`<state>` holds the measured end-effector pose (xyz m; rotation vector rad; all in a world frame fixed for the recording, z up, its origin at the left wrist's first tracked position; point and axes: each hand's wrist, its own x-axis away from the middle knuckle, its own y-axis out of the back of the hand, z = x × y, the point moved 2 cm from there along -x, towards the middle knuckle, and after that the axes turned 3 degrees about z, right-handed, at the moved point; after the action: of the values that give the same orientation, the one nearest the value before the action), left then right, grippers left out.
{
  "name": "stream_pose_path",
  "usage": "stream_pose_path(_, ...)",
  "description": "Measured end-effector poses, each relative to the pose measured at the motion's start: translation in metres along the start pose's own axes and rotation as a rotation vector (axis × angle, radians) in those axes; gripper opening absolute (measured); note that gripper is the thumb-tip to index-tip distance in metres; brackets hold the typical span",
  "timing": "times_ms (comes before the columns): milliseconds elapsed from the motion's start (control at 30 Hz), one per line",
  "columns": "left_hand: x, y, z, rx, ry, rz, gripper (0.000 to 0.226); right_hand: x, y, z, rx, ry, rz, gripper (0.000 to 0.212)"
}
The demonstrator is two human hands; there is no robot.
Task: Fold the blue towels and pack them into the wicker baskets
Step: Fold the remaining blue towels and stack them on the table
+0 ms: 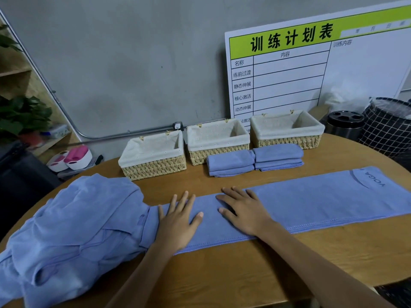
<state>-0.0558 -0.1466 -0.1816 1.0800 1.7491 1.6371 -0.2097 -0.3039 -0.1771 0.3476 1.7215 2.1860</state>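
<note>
A long blue towel (315, 203) lies flat across the wooden table, folded lengthwise into a strip, with "YOGA" printed at its right end. My left hand (178, 221) and my right hand (244, 212) press flat on its middle, fingers spread. A rumpled heap of blue towels (73, 225) covers the table's left side. Two folded blue towels (230, 162) (278, 156) sit side by side in front of the baskets. Three wicker baskets with cream liners stand in a row at the back: left (153, 166), middle (218, 153), right (287, 142). All three look empty.
A white board with a green header (311, 70) leans on the grey wall behind the baskets. A black bin (344, 124) and a checked hamper (389, 130) stand at the right. Shelves, a plant and pink-white items (73, 160) are at the left.
</note>
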Motion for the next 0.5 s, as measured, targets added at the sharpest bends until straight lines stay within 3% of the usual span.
stream_pose_path(167,-0.002,0.003,0.007,-0.041,0.031,0.067,0.085,0.011,0.004,-0.026,-0.03,-0.045,0.091,0.089)
stream_pose_path(500,-0.002,-0.004,-0.02,-0.043,0.009,0.03,0.099,0.018,0.007,-0.041,-0.003,-0.057,0.086,0.092)
